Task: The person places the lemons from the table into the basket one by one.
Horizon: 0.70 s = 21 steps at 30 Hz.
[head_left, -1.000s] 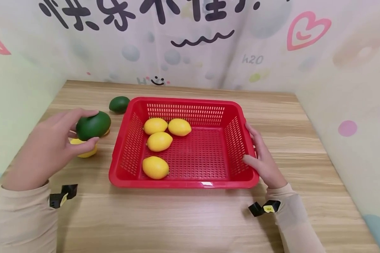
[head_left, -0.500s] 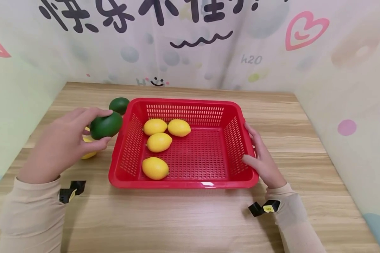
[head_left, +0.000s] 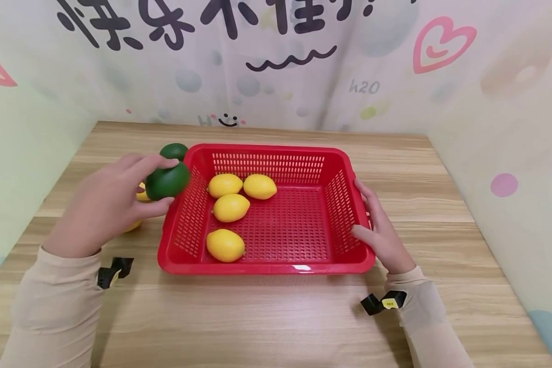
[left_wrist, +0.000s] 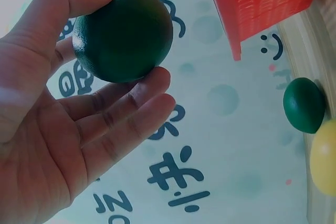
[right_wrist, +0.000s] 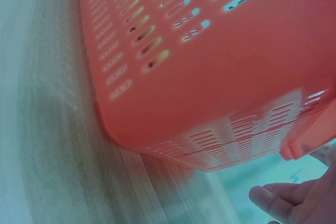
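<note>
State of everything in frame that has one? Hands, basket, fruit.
Red basket: upright on table, partly filled
Lemons in basket: four, lying on its floor
Left hand: gripping green fruit
Green fruit: held off table
Right hand: holding basket's right rim
Second green fruit: on table
Yellow fruit outside basket: mostly hidden in head view, count unclear

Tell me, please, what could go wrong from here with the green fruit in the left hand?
The left hand pinches the smooth green fruit, so it might slip. In the head view, this fruit overlaps the left rim of the red basket, and could bump it. If dropped in, it may strike the lemons there.
</note>
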Each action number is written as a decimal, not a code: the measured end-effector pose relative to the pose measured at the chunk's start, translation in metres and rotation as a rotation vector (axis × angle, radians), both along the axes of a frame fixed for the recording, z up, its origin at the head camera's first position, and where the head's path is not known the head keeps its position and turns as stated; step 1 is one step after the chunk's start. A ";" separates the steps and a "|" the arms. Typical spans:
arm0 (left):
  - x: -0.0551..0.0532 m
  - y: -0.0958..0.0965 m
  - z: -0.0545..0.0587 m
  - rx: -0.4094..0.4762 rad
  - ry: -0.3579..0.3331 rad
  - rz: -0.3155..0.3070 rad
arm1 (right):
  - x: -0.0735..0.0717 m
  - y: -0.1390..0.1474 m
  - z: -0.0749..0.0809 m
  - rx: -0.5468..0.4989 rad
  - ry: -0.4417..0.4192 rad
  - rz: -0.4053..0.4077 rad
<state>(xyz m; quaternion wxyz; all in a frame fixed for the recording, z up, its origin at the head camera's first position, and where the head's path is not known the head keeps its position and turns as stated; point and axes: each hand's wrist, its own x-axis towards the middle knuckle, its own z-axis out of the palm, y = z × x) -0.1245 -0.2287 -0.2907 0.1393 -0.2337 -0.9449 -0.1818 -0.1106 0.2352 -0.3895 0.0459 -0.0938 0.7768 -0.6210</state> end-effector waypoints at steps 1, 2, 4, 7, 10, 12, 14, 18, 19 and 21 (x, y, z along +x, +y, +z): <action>-0.001 0.001 0.001 -0.008 0.000 -0.004 | 0.000 0.000 0.000 0.001 -0.001 -0.001; -0.002 0.003 0.002 -0.018 0.000 -0.007 | 0.000 0.000 0.000 0.000 -0.003 -0.001; -0.003 0.006 0.003 -0.034 0.011 -0.020 | 0.000 0.000 0.000 0.003 -0.003 -0.002; -0.005 0.012 0.004 -0.065 0.031 -0.043 | 0.000 -0.001 0.000 0.001 -0.006 -0.001; -0.007 0.019 0.004 -0.096 0.049 -0.073 | 0.000 -0.001 0.000 -0.001 -0.006 -0.002; -0.008 0.023 0.004 -0.108 0.056 -0.097 | 0.000 -0.001 -0.001 -0.003 -0.004 -0.003; -0.009 0.026 0.003 -0.111 0.065 -0.118 | 0.000 0.000 -0.001 -0.005 -0.003 -0.002; -0.011 0.031 0.004 -0.107 0.056 -0.138 | 0.000 0.000 -0.001 -0.009 -0.004 -0.001; -0.012 0.032 0.004 -0.107 0.050 -0.140 | 0.000 0.000 0.000 -0.008 -0.004 -0.001; -0.013 0.035 0.005 -0.112 0.040 -0.145 | 0.000 0.000 0.000 -0.005 -0.001 -0.002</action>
